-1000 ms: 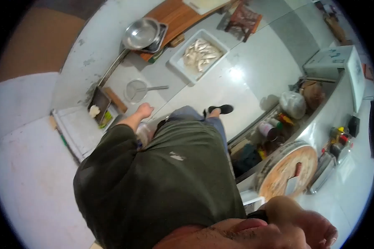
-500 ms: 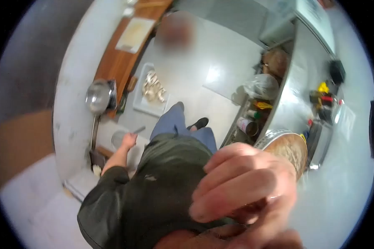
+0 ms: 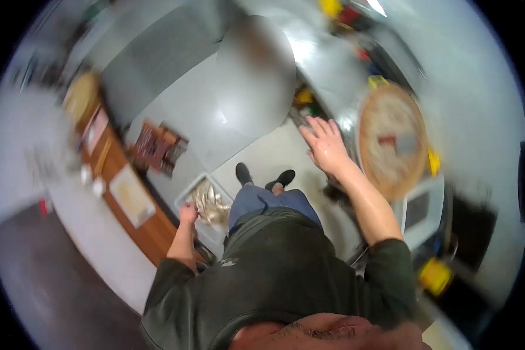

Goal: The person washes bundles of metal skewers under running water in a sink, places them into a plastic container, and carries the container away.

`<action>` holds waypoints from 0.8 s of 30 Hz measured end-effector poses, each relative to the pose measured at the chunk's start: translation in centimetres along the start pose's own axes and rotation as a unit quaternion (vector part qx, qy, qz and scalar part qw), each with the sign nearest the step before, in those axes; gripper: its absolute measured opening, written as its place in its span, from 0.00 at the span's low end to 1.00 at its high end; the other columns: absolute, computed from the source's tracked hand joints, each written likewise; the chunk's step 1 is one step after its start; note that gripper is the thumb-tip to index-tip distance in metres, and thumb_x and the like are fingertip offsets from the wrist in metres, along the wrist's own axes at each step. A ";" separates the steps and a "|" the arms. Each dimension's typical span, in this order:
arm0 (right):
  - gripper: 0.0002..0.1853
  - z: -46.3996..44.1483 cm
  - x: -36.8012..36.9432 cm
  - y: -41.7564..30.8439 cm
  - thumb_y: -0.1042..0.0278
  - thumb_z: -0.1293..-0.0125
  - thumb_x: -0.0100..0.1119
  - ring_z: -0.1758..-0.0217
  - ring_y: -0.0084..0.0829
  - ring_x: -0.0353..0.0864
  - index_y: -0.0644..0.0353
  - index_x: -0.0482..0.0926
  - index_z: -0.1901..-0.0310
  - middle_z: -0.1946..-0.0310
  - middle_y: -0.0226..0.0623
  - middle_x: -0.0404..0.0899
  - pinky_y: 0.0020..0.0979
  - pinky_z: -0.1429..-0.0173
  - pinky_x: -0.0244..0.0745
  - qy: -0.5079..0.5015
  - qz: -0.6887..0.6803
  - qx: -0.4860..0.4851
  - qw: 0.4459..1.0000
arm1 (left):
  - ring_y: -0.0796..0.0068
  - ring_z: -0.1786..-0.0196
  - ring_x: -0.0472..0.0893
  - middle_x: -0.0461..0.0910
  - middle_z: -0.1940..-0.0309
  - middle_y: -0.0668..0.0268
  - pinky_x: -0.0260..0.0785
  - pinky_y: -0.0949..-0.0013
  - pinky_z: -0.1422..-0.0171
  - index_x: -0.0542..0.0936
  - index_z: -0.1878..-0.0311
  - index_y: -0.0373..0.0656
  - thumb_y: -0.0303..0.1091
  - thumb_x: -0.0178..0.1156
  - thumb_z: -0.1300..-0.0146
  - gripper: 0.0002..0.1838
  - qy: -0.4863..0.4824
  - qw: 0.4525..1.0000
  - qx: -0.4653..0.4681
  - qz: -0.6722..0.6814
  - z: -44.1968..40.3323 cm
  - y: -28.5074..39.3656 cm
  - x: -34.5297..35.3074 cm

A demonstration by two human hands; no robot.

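Observation:
My left hand (image 3: 188, 213) hangs low on the left with its fingers curled closed. Whatever it may hold is too small and hidden to make out. In view it overlaps the near left side of a white tray (image 3: 184, 191), where shiny pale pieces (image 3: 209, 201), perhaps fish, lie. My right hand (image 3: 326, 147) reaches forward, wet-looking, its fingers apart and nothing in it. Beside it on the right is a large round wooden board (image 3: 411, 128) with a pale, worn middle. A red thing (image 3: 387, 140) and a grey flat thing (image 3: 407, 143) show on the board.
On the left runs a wooden counter (image 3: 149, 236) bearing a pale cutting board (image 3: 132, 195). A dark red stool-like object (image 3: 154, 146) stands on the floor beyond the tray. A steel worktop (image 3: 332, 64) is ahead right; a white container (image 3: 427, 204) sits below the round board.
My right hand has moved from close before the camera, fingers curled, to reaching forward with fingers apart. My view has turned; the left hand now appears beside the tray, and the metal tool near it is out of sight.

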State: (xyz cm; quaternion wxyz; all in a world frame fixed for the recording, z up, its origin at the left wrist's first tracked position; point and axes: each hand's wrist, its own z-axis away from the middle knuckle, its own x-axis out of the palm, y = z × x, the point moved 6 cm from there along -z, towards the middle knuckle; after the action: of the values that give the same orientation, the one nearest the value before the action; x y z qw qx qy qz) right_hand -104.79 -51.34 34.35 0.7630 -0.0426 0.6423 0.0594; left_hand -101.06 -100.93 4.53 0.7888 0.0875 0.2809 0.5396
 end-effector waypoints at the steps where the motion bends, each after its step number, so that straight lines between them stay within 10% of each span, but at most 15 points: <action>1: 0.28 2.7 1.0 2.2 0.61 0.44 0.59 0.38 0.48 0.63 0.62 0.66 0.42 0.39 0.49 0.61 0.40 0.35 0.59 0.015 -0.144 0.126 0.981 | 0.74 0.79 0.73 0.73 0.77 0.64 0.66 0.73 0.76 0.71 0.65 0.36 0.36 0.53 0.41 0.11 -0.014 1.000 0.013 0.011 -1.4 2.8 0.2; 4: 0.26 12.8 2.0 6.3 0.62 0.44 0.59 0.40 0.46 0.66 0.65 0.68 0.46 0.43 0.49 0.66 0.39 0.37 0.61 0.086 -0.347 0.377 0.854 | 0.76 0.81 0.71 0.71 0.78 0.66 0.63 0.75 0.79 0.69 0.65 0.39 0.36 0.52 0.38 0.10 -0.066 0.996 0.046 -0.030 -4.0 7.7 2.1; 12: 0.29 44.3 4.3 10.0 0.60 0.46 0.61 0.41 0.44 0.67 0.65 0.68 0.45 0.43 0.50 0.66 0.39 0.39 0.63 0.159 -0.082 0.611 0.771 | 0.75 0.78 0.75 0.74 0.77 0.64 0.67 0.73 0.73 0.73 0.65 0.34 0.39 0.55 0.40 0.14 -0.149 0.943 0.199 -0.222 -2.2 18.6 13.7; 16: 0.29 60.0 4.7 12.7 0.57 0.45 0.60 0.47 0.41 0.74 0.68 0.70 0.46 0.50 0.52 0.74 0.35 0.45 0.68 0.199 -0.228 0.773 0.557 | 0.73 0.75 0.76 0.76 0.75 0.62 0.70 0.71 0.69 0.74 0.65 0.32 0.39 0.56 0.40 0.15 -0.158 0.908 0.283 -0.265 2.8 21.2 21.8; 24: 0.30 78.2 11.8 35.3 0.50 0.42 0.54 0.44 0.46 0.72 0.70 0.70 0.47 0.49 0.54 0.73 0.36 0.42 0.65 0.159 -0.152 0.720 0.658 | 0.79 0.72 0.74 0.76 0.72 0.66 0.68 0.75 0.67 0.74 0.60 0.36 0.38 0.54 0.38 0.13 -0.341 0.824 0.326 -0.313 28.2 13.5 46.9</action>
State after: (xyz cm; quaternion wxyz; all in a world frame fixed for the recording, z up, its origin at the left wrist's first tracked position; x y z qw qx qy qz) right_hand -31.68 -4.95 36.51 0.4394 0.4146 0.5800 -0.5464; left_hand -84.56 -48.60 17.49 0.8862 0.4257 0.1661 0.0768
